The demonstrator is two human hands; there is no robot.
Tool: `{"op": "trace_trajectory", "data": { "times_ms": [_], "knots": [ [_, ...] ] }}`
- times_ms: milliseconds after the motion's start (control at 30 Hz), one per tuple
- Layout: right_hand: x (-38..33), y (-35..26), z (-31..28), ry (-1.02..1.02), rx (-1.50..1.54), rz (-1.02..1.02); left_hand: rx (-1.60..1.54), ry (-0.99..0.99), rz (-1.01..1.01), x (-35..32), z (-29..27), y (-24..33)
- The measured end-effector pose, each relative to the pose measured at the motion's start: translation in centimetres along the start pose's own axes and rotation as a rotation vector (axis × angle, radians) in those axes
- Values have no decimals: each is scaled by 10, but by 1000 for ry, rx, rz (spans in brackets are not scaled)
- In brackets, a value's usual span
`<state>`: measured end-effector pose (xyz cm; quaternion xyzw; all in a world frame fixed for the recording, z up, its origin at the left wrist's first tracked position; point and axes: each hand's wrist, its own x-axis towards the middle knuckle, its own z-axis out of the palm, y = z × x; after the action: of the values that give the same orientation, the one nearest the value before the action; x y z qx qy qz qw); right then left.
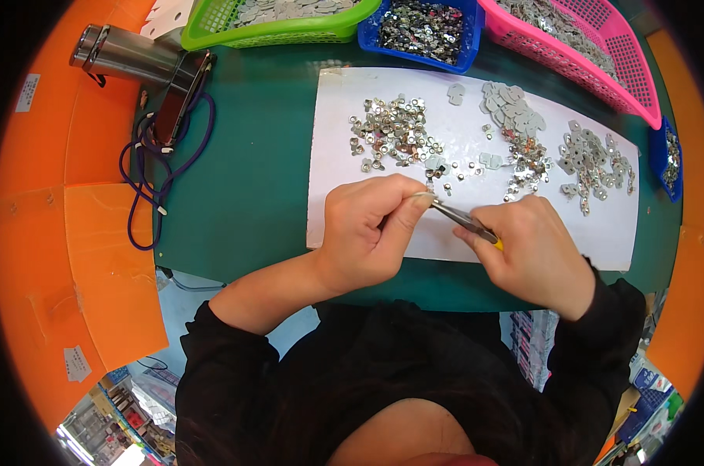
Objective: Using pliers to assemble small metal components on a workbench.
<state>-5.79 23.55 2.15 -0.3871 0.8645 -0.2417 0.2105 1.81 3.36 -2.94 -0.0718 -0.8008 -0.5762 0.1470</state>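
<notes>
Over the middle of a white board (352, 210), my left hand (371, 229) is closed, thumb and forefinger pinching a small flat metal piece (423, 194). My right hand (527, 245) grips pliers (465, 220) with a yellow handle, their dark jaws pointing left and meeting the piece at my left fingertips. Just how the jaws sit on it is too small to tell. Beyond my hands lie a heap of small shiny metal fittings (395, 128), a pile of flat grey metal plates (511, 107), more fittings (528, 167) below that pile, and joined pieces (595, 163) at the right.
Along the far edge of the green table (243, 155) stand a green basket (282, 35), a blue tray (465, 54) and a pink basket (601, 93), all holding metal parts. Another blue tray (667, 159) is at right. A steel flask (130, 54) and phone with purple cord (208, 128) lie left.
</notes>
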Motion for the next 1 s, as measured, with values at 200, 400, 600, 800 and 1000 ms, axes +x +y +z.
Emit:
{"op": "trace_trajectory", "data": {
  "times_ms": [200, 400, 600, 800, 1000],
  "knots": [
    [-3, -3, -5, 174, 54, -20, -134, 65, -54, 5, 1, -5],
    [2, -3, 2, 117, 167, -32, -106, 6, -60, 4, -3, 5],
    [3, -4, 1, 120, 114, -17, -78, 23, -49, 4, -3, 5],
    [5, -4, 4, 62, 160, 17, -89, 44, -64, 2, -1, 2],
    [6, 2, 14, 218, -26, -39, -144, 39, -144, 2, 2, 0]
  ]
}}
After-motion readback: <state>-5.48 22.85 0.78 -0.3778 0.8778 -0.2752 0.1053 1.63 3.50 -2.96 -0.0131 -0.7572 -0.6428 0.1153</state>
